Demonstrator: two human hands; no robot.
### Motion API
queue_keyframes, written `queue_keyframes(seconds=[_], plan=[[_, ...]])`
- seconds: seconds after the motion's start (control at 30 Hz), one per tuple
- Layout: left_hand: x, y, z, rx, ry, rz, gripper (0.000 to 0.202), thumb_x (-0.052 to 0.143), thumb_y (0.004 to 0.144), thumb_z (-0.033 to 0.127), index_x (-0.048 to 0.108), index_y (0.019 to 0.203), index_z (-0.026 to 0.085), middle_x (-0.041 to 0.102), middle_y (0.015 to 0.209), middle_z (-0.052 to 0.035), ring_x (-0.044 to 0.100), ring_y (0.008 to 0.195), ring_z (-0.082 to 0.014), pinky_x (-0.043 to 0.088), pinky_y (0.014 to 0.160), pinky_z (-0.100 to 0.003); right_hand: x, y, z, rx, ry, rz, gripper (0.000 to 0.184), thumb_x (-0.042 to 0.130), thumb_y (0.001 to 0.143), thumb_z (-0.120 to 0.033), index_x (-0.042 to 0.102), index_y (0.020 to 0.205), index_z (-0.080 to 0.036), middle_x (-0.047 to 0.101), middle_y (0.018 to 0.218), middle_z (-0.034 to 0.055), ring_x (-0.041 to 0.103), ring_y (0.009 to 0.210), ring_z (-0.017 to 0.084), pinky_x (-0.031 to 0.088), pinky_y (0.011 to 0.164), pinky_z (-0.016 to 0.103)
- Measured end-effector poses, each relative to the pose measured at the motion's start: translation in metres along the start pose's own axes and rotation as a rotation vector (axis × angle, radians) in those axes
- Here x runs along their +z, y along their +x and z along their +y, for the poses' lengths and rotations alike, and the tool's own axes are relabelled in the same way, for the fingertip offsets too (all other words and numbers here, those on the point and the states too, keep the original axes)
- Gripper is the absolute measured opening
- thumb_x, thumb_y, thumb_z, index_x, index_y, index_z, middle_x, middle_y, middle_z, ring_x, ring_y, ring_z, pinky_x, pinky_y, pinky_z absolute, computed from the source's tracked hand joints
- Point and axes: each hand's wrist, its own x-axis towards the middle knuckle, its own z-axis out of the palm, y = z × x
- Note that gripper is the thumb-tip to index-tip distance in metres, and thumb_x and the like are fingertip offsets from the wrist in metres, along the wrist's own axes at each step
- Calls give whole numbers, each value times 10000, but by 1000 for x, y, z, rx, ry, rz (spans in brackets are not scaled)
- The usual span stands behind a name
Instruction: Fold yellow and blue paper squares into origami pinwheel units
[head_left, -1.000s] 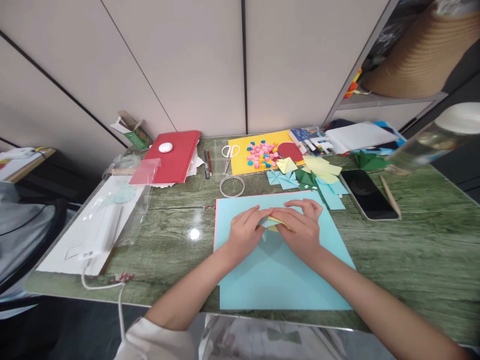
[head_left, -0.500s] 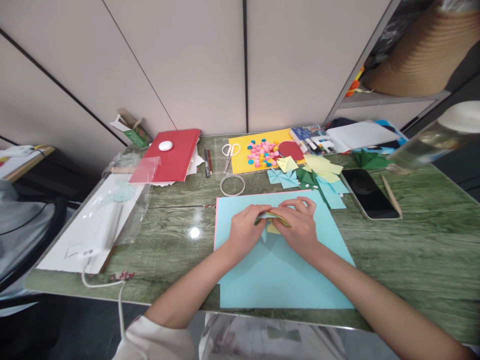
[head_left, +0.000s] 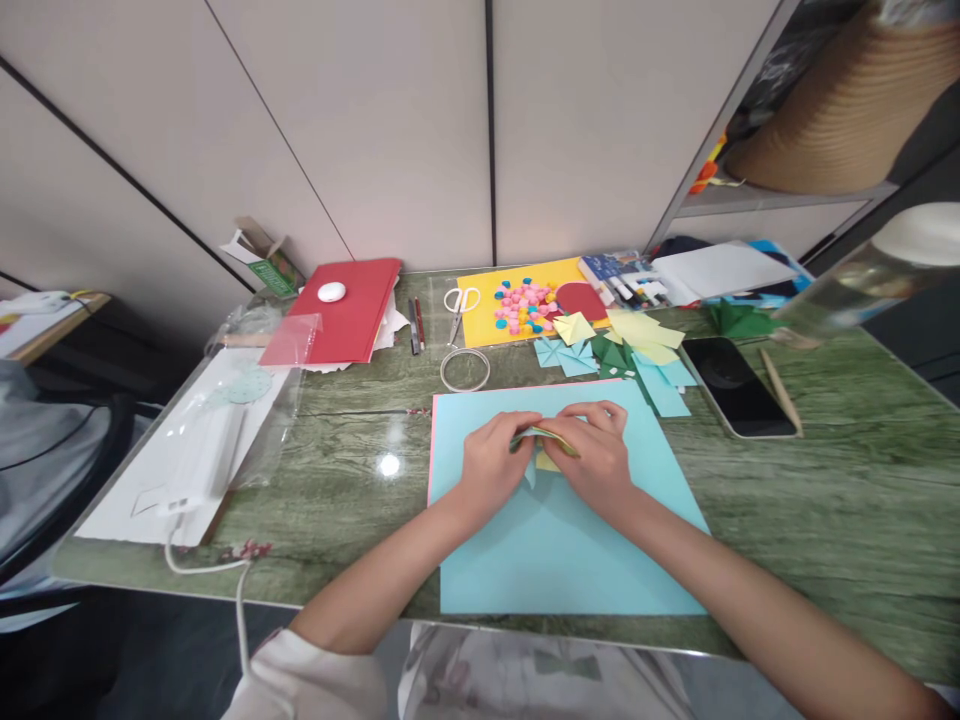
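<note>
Folding work looks part done, judging by the lot: a small folded pale-yellow and light-blue paper piece (head_left: 546,460) is in the fingers, not set down. Left hand (head_left: 491,455) and right hand (head_left: 598,455) both pinch it, thumbs below and fingers above, hardly any gap beyond the paper's thickness; exact fingertip contact hidden. Piece sits above the far half of a large light-blue rectangular paper sheet (head_left: 555,550), which lies by the near edge of the green wood-grain tabletop (head_left: 360,470). Seemingly done: a cluster of folded light-blue, dark-green and pale-yellow paper pieces (head_left: 645,338) just past the sheet's far right corner, some overlapping. Left: the held piece still needs finishing or putting down, I'd judge; number of folds remaining can't be told, hands cover most of it. White-handled metal scissors (head_left: 455,325) and a thin silver ring (head_left: 465,390) lie beyond the sheet's far left corner, toward the tabletop's far edge, neither touched. Versus one second ago: piece now shows a thin arched edge between the hands where a flatter blue and yellow wedge showed; right fingers more curled in. Half a second ago nearly identical. Sheet, cluster, scissors, ring unchanged.
</note>
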Motion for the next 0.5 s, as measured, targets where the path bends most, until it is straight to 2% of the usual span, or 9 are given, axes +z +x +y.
queue_keyframes(seconds=[0.17,0.3,0.37,0.5], plan=[[0,4,-3,6,2,-28,299,525,744,78,590,1000,218,673,926,-5,634,847,-125,510,769,-258,1,3,2,12,0,13,173,574,774,-128,661,824,-268,667,668,-50,601,774,144,299,827,376],[-4,8,-1,-15,-14,-67,361,557,749,122,529,1094,226,658,993,-20,630,900,-145,506,805,-297,-1,5,5,87,2,-5,201,587,749,-133,678,827,-295,671,705,-37,607,777,154,291,902,413],[-7,10,3,-56,-66,-91,408,591,738,160,497,1129,230,632,1067,-37,618,947,-163,496,844,-328,-3,6,7,186,60,-22,183,595,742,-157,678,834,-292,683,751,-27,612,784,165,309,925,428],[-11,12,10,-204,-303,-103,524,644,708,207,434,1187,232,531,1221,-78,596,1002,-173,492,876,-332,-9,10,9,529,267,-62,162,592,742,-258,662,887,-260,689,890,3,613,857,194,433,843,384]])
